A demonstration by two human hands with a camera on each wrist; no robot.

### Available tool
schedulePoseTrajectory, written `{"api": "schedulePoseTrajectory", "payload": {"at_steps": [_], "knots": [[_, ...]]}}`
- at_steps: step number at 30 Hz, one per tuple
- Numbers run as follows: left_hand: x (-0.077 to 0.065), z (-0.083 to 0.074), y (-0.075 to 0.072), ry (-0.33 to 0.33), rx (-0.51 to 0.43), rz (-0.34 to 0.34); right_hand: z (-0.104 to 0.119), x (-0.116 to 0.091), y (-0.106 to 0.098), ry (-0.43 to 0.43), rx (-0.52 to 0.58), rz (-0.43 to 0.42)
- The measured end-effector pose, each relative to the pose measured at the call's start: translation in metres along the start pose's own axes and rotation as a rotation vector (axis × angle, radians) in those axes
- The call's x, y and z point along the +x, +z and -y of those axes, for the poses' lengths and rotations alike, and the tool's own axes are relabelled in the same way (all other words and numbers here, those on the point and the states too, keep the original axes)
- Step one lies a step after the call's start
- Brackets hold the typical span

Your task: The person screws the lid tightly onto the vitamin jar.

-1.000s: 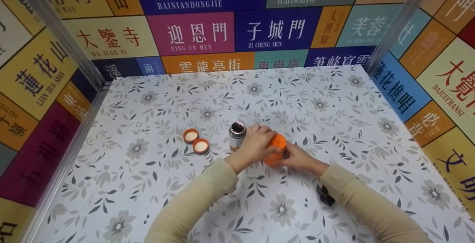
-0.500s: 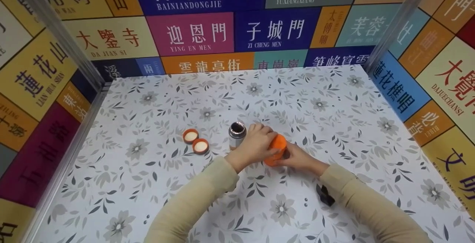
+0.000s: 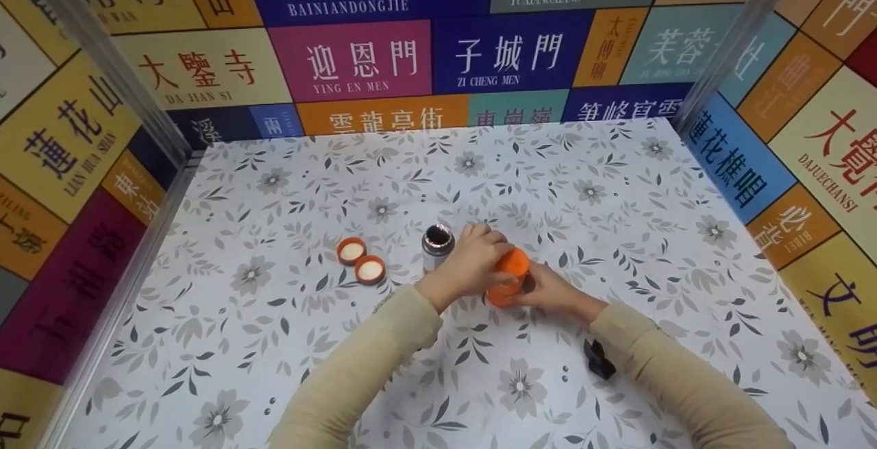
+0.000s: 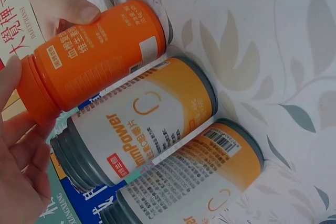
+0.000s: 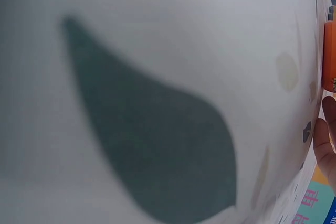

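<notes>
An orange supplement bottle [image 3: 510, 277] with an orange screw cap [image 4: 38, 90] stands on the flowered tabletop. My left hand [image 3: 473, 260] pinches the cap between thumb and fingers. Round the lower body of that bottle, my right hand [image 3: 553, 291] holds on, its thumb lying along the label in the left wrist view. Just beside it are two white-and-orange bottles with bare grey threaded necks: a nearer white bottle [image 4: 142, 121] and a farther white bottle [image 4: 194, 174]. From the head, one open bottle [image 3: 438, 247] shows its mouth; the other is hidden behind my left hand.
Two orange caps [image 3: 370, 270] lie with white linings up, left of the bottles. A small black object [image 3: 599, 360] is by my right sleeve [image 3: 637, 339]. Panels with printed characters [image 3: 363, 58] wall in the back and both sides of the table [image 3: 308, 188].
Almost nothing differs. My left hand's fingers have shifted slightly at the cap; the bottles and the loose caps stay in place.
</notes>
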State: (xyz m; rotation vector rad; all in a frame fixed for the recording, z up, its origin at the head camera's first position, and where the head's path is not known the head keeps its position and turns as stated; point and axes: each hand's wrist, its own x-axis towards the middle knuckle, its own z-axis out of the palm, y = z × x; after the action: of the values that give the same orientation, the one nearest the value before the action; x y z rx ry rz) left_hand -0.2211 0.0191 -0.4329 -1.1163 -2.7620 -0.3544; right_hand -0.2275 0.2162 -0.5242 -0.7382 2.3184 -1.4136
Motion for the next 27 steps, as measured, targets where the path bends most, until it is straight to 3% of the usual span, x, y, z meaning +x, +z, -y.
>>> {"api": "schedulePoseTrajectory", "payload": {"at_steps": [10, 16, 20, 27], "knots": [[0.001, 0.01, 0.004, 0.077, -0.037, -0.002, 0.019, 0.0, 0.0, -0.001, -0.002, 0.005], [-0.004, 0.013, 0.004, 0.073, -0.015, -0.015, 0.031, 0.002, 0.0, 0.014, -0.012, 0.009], [-0.011, 0.018, 0.002, 0.015, -0.055, -0.051, 0.021, 0.005, 0.0, 0.012, -0.001, 0.004], [-0.027, 0.036, -0.01, -0.121, -0.297, -0.198, 0.003, 0.007, -0.01, -0.003, -0.055, -0.077]]}}
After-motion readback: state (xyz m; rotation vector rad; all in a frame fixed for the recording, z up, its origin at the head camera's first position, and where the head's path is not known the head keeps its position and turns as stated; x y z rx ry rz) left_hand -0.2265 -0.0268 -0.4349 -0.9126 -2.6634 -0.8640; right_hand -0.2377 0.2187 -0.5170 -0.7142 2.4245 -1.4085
